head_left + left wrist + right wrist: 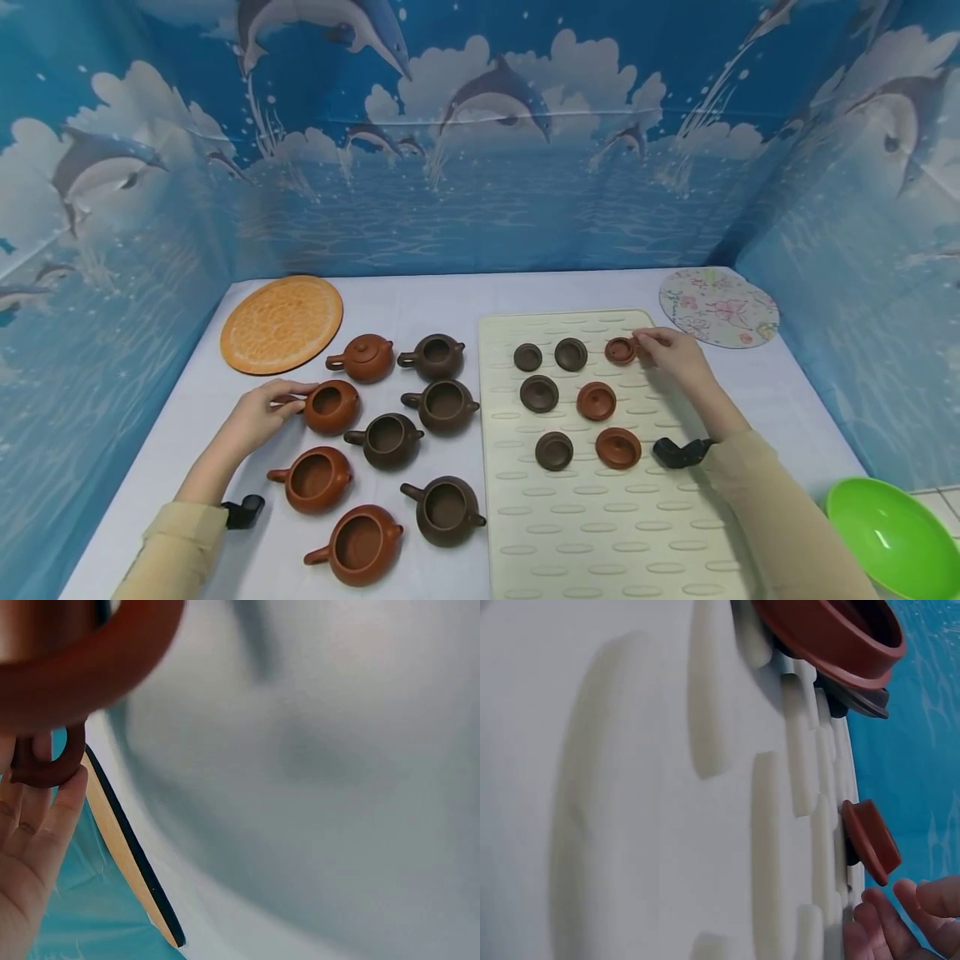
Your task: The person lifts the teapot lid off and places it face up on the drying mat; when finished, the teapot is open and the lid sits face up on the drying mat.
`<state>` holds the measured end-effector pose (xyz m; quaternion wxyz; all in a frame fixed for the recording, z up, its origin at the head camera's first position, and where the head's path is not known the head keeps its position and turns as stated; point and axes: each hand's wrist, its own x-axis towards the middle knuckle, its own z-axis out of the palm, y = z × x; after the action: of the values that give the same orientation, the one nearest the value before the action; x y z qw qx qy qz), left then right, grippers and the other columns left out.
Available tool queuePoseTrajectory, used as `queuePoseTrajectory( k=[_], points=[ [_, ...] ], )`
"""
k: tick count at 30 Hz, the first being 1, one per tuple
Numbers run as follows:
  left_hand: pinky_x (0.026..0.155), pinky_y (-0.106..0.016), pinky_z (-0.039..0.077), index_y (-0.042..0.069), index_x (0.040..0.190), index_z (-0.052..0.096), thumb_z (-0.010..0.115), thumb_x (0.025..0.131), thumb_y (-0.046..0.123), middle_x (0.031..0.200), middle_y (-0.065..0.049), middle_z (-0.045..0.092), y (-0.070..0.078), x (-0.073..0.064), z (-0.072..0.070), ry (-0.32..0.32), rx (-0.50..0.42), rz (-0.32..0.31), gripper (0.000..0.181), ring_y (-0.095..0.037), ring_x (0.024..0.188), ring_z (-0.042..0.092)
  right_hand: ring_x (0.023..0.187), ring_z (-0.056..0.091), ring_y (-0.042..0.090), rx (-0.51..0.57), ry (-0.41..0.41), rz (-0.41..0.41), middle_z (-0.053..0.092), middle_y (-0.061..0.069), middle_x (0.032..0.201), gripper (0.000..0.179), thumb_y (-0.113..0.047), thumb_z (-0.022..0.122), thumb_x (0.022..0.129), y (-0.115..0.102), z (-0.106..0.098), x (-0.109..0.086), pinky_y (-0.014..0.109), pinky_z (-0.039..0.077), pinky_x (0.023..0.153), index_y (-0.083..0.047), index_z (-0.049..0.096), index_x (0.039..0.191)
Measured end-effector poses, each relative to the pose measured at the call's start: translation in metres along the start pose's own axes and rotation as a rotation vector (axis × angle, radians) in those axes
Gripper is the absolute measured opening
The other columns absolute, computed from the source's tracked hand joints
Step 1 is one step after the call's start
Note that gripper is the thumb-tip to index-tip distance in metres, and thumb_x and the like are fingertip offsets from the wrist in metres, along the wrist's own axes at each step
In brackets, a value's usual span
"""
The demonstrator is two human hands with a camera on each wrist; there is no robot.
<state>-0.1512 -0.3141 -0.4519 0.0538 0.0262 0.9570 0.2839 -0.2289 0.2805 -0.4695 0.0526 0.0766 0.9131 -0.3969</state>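
My left hand (258,417) pinches the handle of a lidless red-brown teapot (332,407), which stands on the white table. In the left wrist view the fingers (60,817) meet the teapot's looped handle (52,769). Reaching over the cream mat, my right hand (675,362) has its fingertips beside a small red-brown lid (620,351). In the right wrist view a narrow gap shows between those fingers (885,919) and the lid (871,840), which lies knob down. Several other lids, dark brown (539,393) and red-brown (596,401), lie on the mat.
Several open teapots, dark brown (446,406) and red-brown (360,546), stand left of the mat (570,533). One red-brown teapot (367,358) wears its lid. An orange round mat (282,323), a patterned round mat (720,308) and a green bowl (892,533) lie around them.
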Motion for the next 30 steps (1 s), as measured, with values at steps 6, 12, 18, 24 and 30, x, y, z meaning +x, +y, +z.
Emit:
queuePoseTrajectory(
  k=[6, 12, 18, 24, 30],
  points=[
    [0.094, -0.055, 0.052, 0.004, 0.124, 0.066, 0.061, 0.096, 0.005, 0.124, -0.021, 0.064, -0.001, -0.003, -0.005, 0.025, 0.017, 0.042, 0.029, -0.042, 0.117, 0.059, 0.124, 0.056, 0.039, 0.08, -0.04, -0.077, 0.057, 0.026, 0.135, 0.049, -0.035, 0.043, 0.105, -0.017, -0.005, -0.007, 0.049, 0.048, 0.102, 0.003, 0.055, 0.135],
    [0.094, -0.056, 0.052, 0.004, 0.127, 0.065, 0.059, 0.098, 0.009, 0.127, -0.022, 0.063, 0.016, 0.006, -0.024, 0.021, 0.029, 0.061, 0.03, -0.042, 0.118, 0.059, 0.123, 0.056, 0.039, 0.099, -0.122, -0.169, 0.057, 0.022, 0.137, 0.045, -0.035, 0.046, 0.105, -0.066, -0.001, -0.021, 0.052, 0.047, 0.102, -0.003, 0.056, 0.136],
    [0.096, -0.058, 0.05, 0.007, 0.132, 0.062, 0.058, 0.1, 0.016, 0.134, -0.022, 0.06, 0.037, 0.029, -0.041, -0.024, 0.058, 0.042, 0.034, -0.043, 0.119, 0.058, 0.124, 0.057, 0.035, 0.099, -0.202, -0.344, 0.062, 0.014, 0.133, 0.034, -0.028, 0.053, 0.103, -0.129, 0.025, -0.027, 0.052, 0.046, 0.104, -0.01, 0.062, 0.13],
    [0.095, -0.059, 0.049, 0.008, 0.131, 0.063, 0.061, 0.098, 0.015, 0.132, -0.021, 0.061, 0.048, 0.051, -0.033, -0.091, 0.104, 0.074, 0.034, -0.041, 0.117, 0.06, 0.121, 0.06, 0.029, 0.102, -0.299, -0.489, 0.066, 0.01, 0.128, 0.029, -0.019, 0.057, 0.101, -0.197, 0.071, -0.03, 0.046, 0.05, 0.101, -0.008, 0.066, 0.126],
    [0.098, -0.057, 0.048, 0.009, 0.132, 0.062, 0.063, 0.096, 0.013, 0.129, -0.019, 0.064, 0.052, 0.067, -0.018, -0.148, 0.077, 0.045, 0.037, -0.039, 0.119, 0.059, 0.115, 0.063, 0.023, 0.075, -0.399, -0.561, 0.069, 0.007, 0.122, 0.027, -0.017, 0.059, 0.099, -0.24, 0.126, -0.028, 0.035, 0.051, 0.099, -0.009, 0.067, 0.124]
  ],
)
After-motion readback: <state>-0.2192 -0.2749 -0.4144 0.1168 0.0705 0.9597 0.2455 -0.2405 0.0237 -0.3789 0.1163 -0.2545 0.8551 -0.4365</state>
